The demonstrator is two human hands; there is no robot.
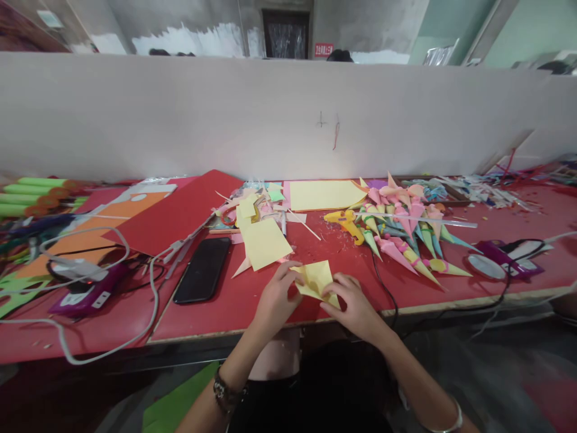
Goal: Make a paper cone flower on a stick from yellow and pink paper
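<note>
Between my two hands is a small piece of yellow paper (315, 276), creased and partly bent, just above the front of the red table (252, 307). My left hand (278, 297) pinches its left edge. On the right side, my right hand (350, 300) grips the lower right corner between thumb and fingers. Behind my left hand lie flat yellow sheets (267, 243) on top of paper scraps. Beyond my right hand sits a yellow hot glue gun (346, 224), with a pile of folded paper cones (406, 222) in pink, yellow and blue beside it.
A black phone (202, 270) lies left of my hands. Purple power strips (92, 291) (509, 258) with loose cables sit at both sides. Large red card (180, 210) and orange card (121, 222) lie at the left. A white partition (252, 120) closes off the back.
</note>
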